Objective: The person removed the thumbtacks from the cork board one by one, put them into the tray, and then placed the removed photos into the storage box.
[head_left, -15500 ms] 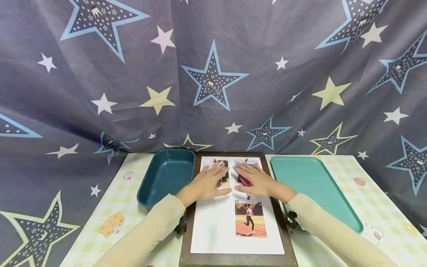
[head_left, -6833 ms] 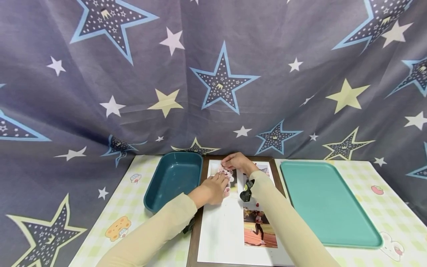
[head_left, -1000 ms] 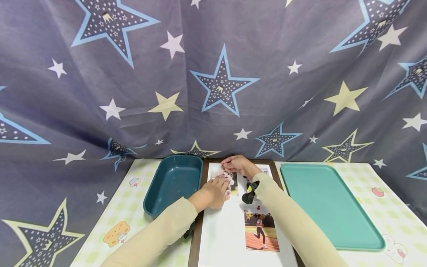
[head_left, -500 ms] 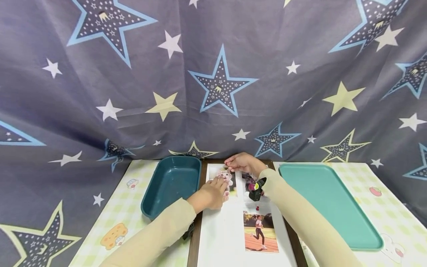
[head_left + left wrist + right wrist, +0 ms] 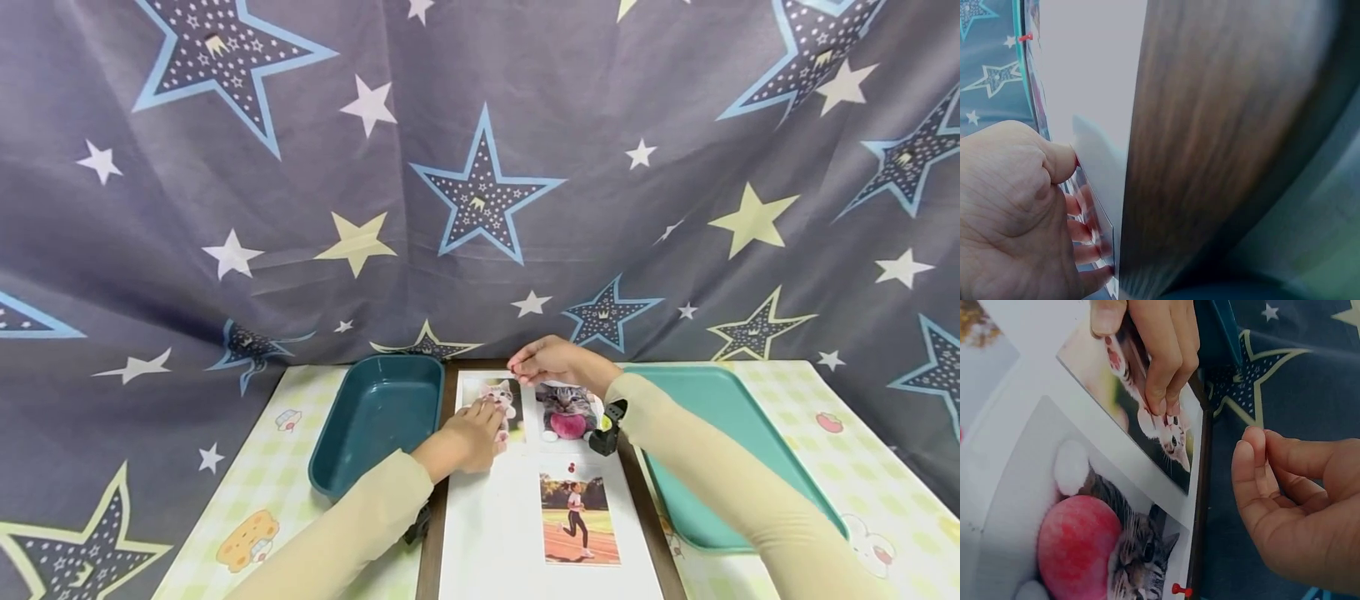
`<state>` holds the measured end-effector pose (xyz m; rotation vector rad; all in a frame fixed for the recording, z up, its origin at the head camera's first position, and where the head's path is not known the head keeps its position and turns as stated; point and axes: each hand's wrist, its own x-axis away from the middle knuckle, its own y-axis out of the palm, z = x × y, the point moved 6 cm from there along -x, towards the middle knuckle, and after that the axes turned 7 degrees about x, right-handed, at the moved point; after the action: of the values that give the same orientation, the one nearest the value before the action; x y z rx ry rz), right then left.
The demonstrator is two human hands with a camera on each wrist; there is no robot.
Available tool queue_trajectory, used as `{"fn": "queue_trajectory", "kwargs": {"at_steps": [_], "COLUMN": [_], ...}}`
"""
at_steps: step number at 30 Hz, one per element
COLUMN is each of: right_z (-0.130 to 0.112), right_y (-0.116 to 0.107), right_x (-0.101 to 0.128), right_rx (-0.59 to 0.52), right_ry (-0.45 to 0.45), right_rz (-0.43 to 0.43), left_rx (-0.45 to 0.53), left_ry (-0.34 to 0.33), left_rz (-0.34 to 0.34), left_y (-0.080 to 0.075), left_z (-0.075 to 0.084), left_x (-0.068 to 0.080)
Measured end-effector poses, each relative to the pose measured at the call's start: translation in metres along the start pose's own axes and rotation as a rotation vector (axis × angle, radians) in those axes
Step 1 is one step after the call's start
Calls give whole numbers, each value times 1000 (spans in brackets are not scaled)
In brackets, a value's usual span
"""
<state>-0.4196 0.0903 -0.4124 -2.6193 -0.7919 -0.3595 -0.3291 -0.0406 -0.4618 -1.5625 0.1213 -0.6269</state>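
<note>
My left hand (image 5: 467,437) presses its fingers on the kitten photo (image 5: 514,417) at the upper left of the white board (image 5: 487,533). In the left wrist view its thumb touches the photo's lower edge. My right hand (image 5: 558,364) is raised over the board's top edge, thumb and fingertips pinched together around a small red push pin (image 5: 513,368). The right wrist view hides that pin behind the fingers; no pin shows on the kitten photo there. Right of it lies a photo of a cat with a pink ball (image 5: 567,423), and below that a runner photo (image 5: 579,521).
A red push pin (image 5: 572,467) sits above the runner photo, and another red pin (image 5: 1180,589) is at the cat photo's top. A dark teal bin (image 5: 330,446) stands left of the brown frame (image 5: 430,550); a green tray (image 5: 720,417) lies right. A starry curtain hangs behind.
Much earlier, both hands lay flat on the pinned photos. Later my right fingers worked at the kitten photo's top edge. In the last second the right hand lifted slightly and moved right, off the photo.
</note>
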Motion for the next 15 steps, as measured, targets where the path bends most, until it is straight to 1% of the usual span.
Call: {"fn": "queue_trajectory", "kwargs": {"at_steps": [5,9,15], "right_z": [-4,-3,4], "right_y": [-1,-5,-22], "right_x": [14,25,48], "right_rx": [7,29,79], "right_ry": [-22,-17,-39], "right_rz": [-23,-27,-15], "left_rx": [6,15,13], "left_ry": [2,7,-2], "left_rz": [12,17,1], "left_y": [0,0,1], "left_z": [0,-1,0], "left_x": [0,1,0]}}
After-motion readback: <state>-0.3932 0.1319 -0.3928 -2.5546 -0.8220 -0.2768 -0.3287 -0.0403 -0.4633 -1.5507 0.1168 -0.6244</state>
